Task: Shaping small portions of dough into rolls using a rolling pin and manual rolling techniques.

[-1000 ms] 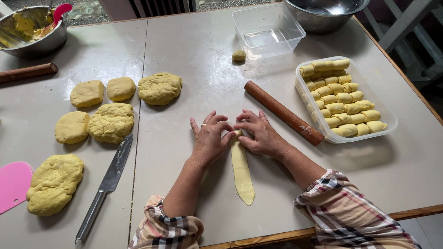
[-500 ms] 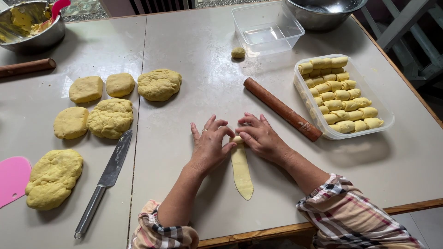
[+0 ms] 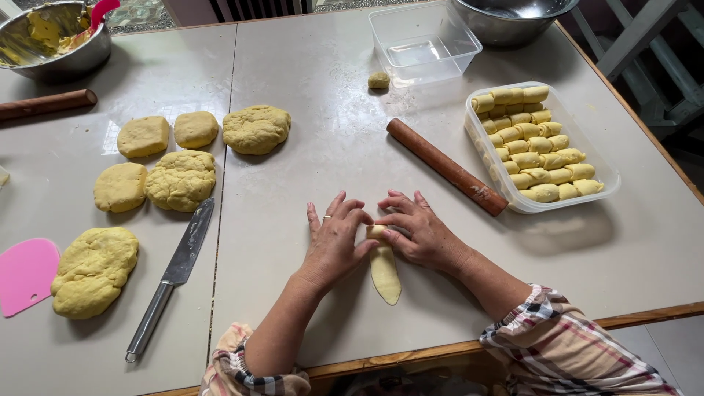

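A thin flat strip of yellow dough [image 3: 385, 275] lies on the pale table [image 3: 308, 147], its far end curled into a small roll. My left hand [image 3: 334, 242] and my right hand [image 3: 414, 231] meet at that rolled end, fingertips pressing on it from either side. A ring shows on my left hand. The near tip of the strip points toward the table's front edge.
A wooden rolling pin [image 3: 446, 166] lies diagonally beyond my right hand, next to a clear tray of finished dough rolls [image 3: 539, 147]. Several dough lumps [image 3: 180, 180] and a knife [image 3: 172, 275] sit at left, with a pink scraper [image 3: 26, 275], an empty clear container [image 3: 425, 45] and metal bowls behind.
The roll at the strip's far end has come slightly nearer to me, so less flat dough is left. Both hands have stayed on it.
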